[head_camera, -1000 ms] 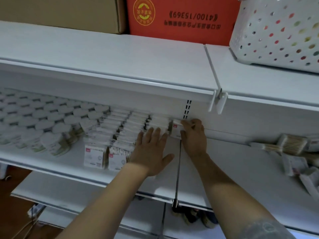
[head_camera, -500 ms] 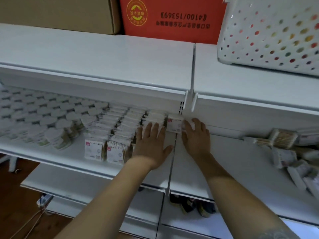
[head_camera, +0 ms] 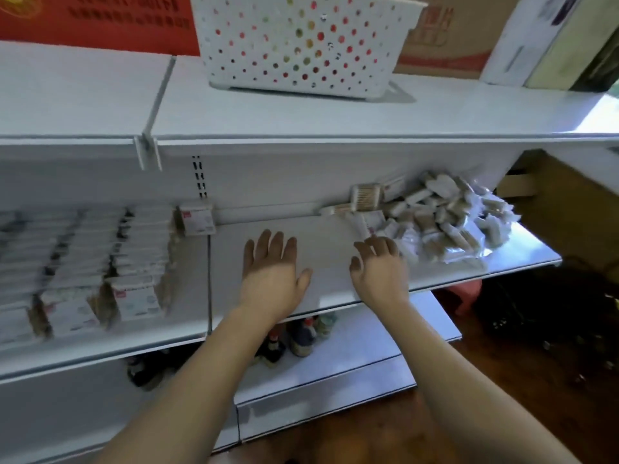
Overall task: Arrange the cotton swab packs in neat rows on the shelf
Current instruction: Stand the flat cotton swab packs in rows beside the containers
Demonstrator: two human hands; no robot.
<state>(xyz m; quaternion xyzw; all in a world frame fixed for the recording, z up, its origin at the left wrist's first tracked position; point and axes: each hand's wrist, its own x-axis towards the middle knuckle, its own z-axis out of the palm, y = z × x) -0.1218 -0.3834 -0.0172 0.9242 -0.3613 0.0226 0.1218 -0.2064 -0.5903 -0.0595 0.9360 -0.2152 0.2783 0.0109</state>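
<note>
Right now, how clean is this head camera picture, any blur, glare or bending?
Head view: the rows of packs at left are smeared by motion blur; both hands, left hand and right hand, stay fairly sharp; daylight blows out the right end of the upper shelf; wide-angle bending curves the shelf edges; the loose pile is soft.

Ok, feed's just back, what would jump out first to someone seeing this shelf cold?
Probably the loose heap of cotton swab packs at the right end of the middle shelf, against the neat rows of packs standing on its left section. Between them, the left hand and right hand hover over bare shelf, holding nothing. Above, a white basket with coloured dots sits on the top shelf.
</note>
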